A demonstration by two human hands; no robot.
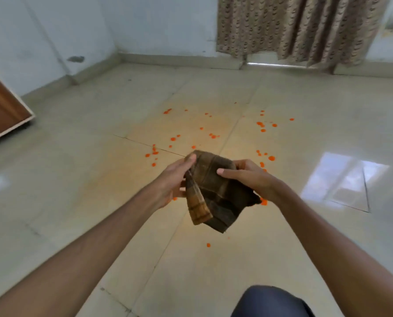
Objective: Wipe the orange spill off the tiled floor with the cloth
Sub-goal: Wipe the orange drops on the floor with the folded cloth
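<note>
Both hands grasp the cloth [216, 193] in mid-air above the tiled floor [94, 179], so it touches none of the tiles. It is a soft, thick woven piece in dark brown with paler tan check lines, folded into a rough, limp wad with loose corners drooping below the hands. The left hand [174, 181] grips its left edge with the thumb lying up along the fold. The right hand [248, 177] holds the other side, its thumb pressed flat on the upper face and its fingers curled beneath.

The orange spill [201, 128] lies on the floor under and beyond the cloth. It is a scatter of small, round, bright beads, some single and some in little clusters, over a faint orange haze on the tiles. One bead sits apart, nearer the person.

The tiles are large, pale beige and glossy, divided by thin dark joints, and they mirror a bright window patch [344, 177] at the right. A low tiled skirting runs along the pale bluish walls [53, 30]. A patterned brown-and-cream curtain [294, 28] hangs in soft vertical folds at the far wall, and the corner of a reddish wooden cabinet [3, 108] with a pale base edge juts in at the left. A knee [271, 303] in smooth dark fabric shows at the bottom.
</note>
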